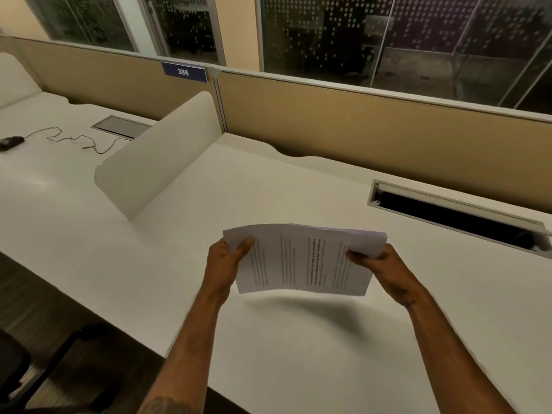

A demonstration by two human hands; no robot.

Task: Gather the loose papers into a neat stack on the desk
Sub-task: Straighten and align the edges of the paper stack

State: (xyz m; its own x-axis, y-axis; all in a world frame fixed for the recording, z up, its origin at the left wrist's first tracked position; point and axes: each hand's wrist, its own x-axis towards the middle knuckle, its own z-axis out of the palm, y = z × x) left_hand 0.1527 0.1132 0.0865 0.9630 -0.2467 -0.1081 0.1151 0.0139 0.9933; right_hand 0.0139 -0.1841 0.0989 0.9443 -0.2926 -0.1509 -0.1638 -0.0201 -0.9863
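Observation:
A sheaf of printed white papers (301, 259) hangs in the air above the white desk (298, 354), its shadow falling on the desktop just below. My left hand (227, 261) grips the sheaf's left edge, thumb on top. My right hand (379, 267) grips its right edge the same way. The sheets lie nearly aligned, with a few edges fanned out at the top right corner. No other loose sheets show on the desk.
A curved white divider (158, 156) stands at the left of the desk. An open cable slot (454, 216) runs along the back right, before a tan partition (373, 127). A mouse with its cord (12, 141) lies on the neighbouring desk; a black chair (18, 363) is at lower left.

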